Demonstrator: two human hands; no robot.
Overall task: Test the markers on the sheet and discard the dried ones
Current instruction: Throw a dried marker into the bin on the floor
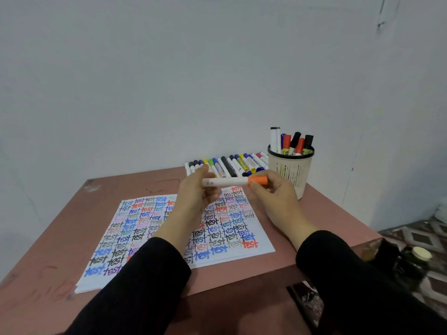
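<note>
I hold a white marker with an orange cap [232, 182] level above the sheet. My left hand [196, 192] grips the white barrel at its left end. My right hand [271, 194] pinches the orange cap at the right end. Below lies the white sheet [174, 228], covered with the word "test" in many colours. A row of several markers [229, 165] lies along the table's far edge. A beige mesh cup [291, 170] at the back right holds several more markers upright.
The reddish-brown table [72, 213] stands against a pale wall. Its right edge drops to a patterned floor [430, 238], where a dark object with a cream lid [420, 253] sits low at the right.
</note>
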